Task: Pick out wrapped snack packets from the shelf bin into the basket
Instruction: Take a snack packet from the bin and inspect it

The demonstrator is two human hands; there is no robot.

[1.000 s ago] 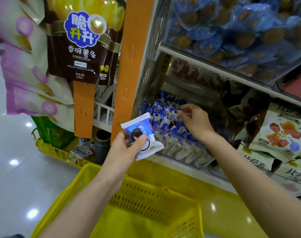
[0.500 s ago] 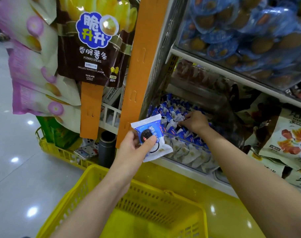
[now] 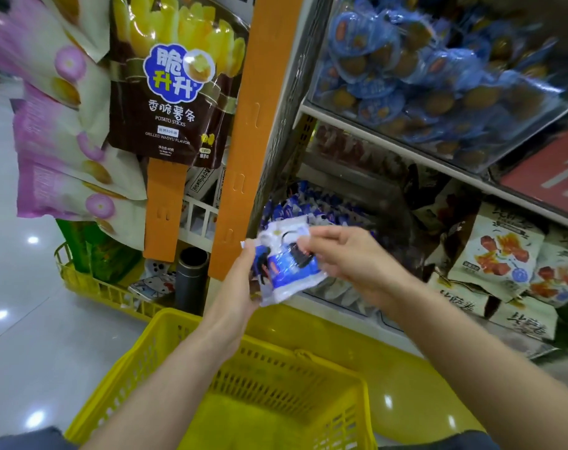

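Blue-and-white wrapped snack packets [image 3: 284, 271] are bunched between both hands, in front of the shelf bin [image 3: 311, 206] that holds several more of the same kind. My left hand [image 3: 243, 280] grips the packets from the left side. My right hand [image 3: 350, 258] pinches a packet against the stack from the right. Below the hands stands the yellow basket [image 3: 269, 362], its inside bare as far as it shows. The packets are blurred, so how many I hold is unclear.
An orange hanging strip [image 3: 243, 157] with a brown potato-stick bag [image 3: 175, 92] and pink bags [image 3: 58, 141] hangs left. Blue packets fill the upper shelf [image 3: 422, 76]. Meat snack bags [image 3: 500, 254] lie at right. A second yellow basket [image 3: 91, 287] sits on the floor.
My right hand left the bin with a packet and moved left to the packet in my left hand. The left hand stayed at about the same place.
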